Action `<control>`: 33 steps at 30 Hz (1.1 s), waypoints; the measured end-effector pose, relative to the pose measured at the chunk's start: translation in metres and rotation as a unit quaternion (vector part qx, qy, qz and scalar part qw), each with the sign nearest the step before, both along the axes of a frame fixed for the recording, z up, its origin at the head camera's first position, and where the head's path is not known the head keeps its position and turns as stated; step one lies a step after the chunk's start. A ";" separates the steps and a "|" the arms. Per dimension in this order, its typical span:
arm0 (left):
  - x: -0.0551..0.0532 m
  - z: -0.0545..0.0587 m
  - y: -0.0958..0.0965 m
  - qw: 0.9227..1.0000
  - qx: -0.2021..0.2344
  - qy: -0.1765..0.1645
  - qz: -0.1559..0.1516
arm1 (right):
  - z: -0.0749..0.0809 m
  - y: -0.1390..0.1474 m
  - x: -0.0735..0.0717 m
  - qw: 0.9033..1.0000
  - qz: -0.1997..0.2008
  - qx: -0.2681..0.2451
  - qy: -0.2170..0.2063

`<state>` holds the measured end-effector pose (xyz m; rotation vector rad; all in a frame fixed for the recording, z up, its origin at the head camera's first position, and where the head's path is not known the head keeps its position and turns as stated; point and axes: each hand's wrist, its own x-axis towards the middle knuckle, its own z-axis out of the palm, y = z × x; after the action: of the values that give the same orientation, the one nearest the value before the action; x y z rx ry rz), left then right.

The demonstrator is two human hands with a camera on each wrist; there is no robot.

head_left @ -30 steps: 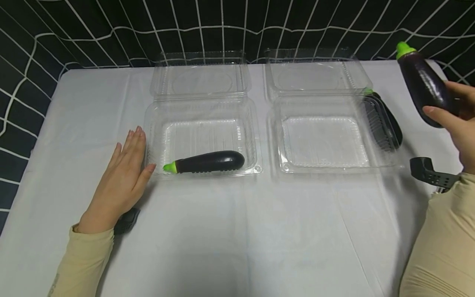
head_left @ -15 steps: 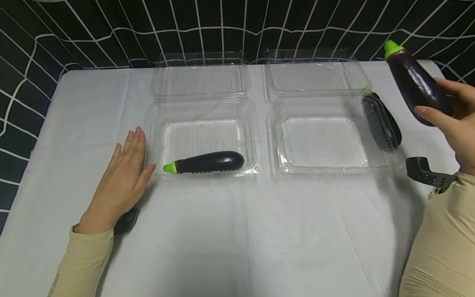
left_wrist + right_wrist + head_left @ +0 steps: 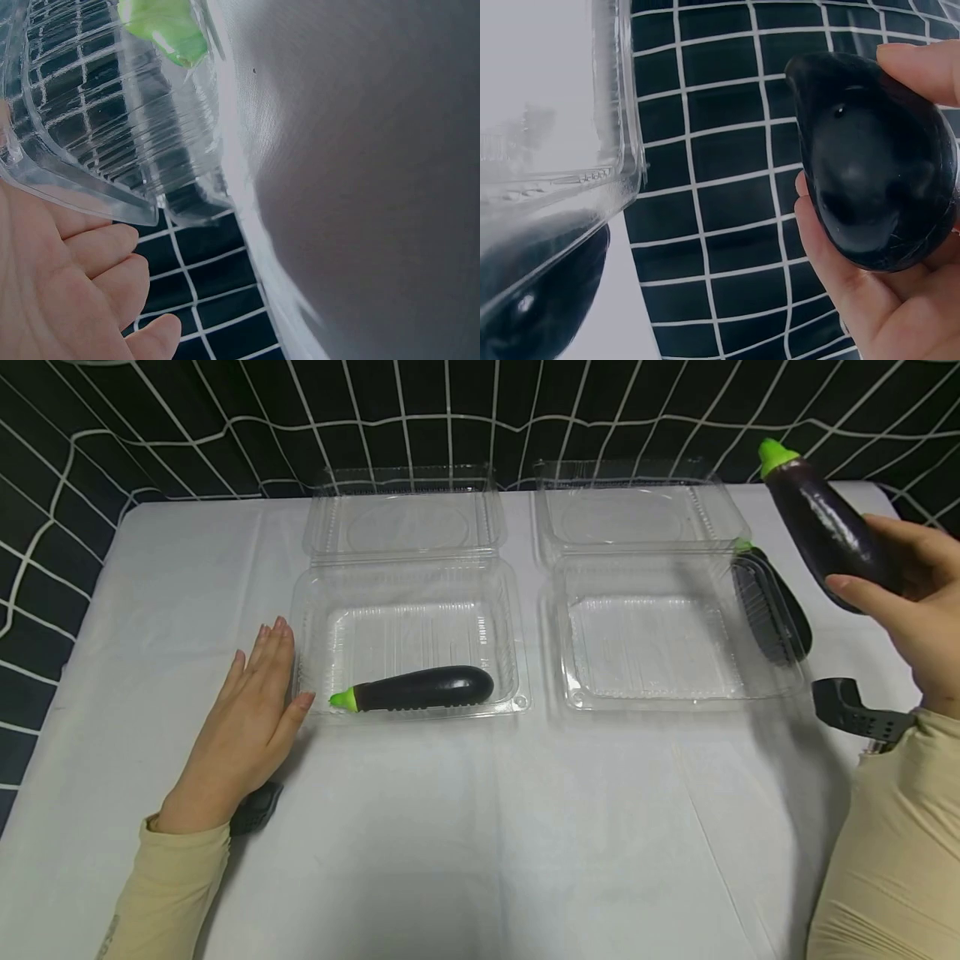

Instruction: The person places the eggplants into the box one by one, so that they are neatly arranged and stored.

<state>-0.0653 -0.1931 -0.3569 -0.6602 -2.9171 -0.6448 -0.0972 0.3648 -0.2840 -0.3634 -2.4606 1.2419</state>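
Note:
My right hand (image 3: pixel 922 602) grips a dark purple eggplant (image 3: pixel 828 531) with a green cap, raised above the right end of the table; the right wrist view shows its rounded end (image 3: pixel 877 165) between thumb and fingers. My left hand (image 3: pixel 243 727) has straight fingers and lies along the left side of the left clear plastic container (image 3: pixel 405 581). Inside that container, near its front edge, lies one eggplant (image 3: pixel 427 687), its green cap (image 3: pixel 169 30) pointing left. Another eggplant (image 3: pixel 783 606) lies beside the right clear container (image 3: pixel 645 635), partly seen through its wall.
Both containers have their lids (image 3: pixel 408 522) folded back toward the far edge. A white cloth (image 3: pixel 465 843) covers the table. Behind it hangs a dark backdrop with a white grid (image 3: pixel 420 410). A black wrist mount (image 3: pixel 862 714) juts from the right sleeve.
My right hand has moved a little left with the eggplant, toward the right container. My left hand and the containers have stayed in place.

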 end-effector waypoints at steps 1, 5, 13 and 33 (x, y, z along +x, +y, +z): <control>0.000 0.000 0.000 1.000 0.001 0.000 0.000 | 0.000 0.000 0.000 1.000 0.001 0.002 0.001; 0.000 0.000 0.000 1.000 0.002 0.001 -0.001 | 0.001 -0.002 0.000 1.000 0.001 0.004 0.004; 0.001 -0.001 -0.001 1.000 0.003 -0.001 0.001 | 0.006 -0.011 0.003 1.000 0.008 0.012 0.006; 0.000 -0.001 0.000 1.000 0.003 0.004 0.001 | 0.014 -0.034 0.007 0.995 0.045 0.087 -0.001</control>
<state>-0.0650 -0.1934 -0.3575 -0.6582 -2.9068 -0.6488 -0.0901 0.3306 -0.2696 -0.2084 -2.5884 1.0498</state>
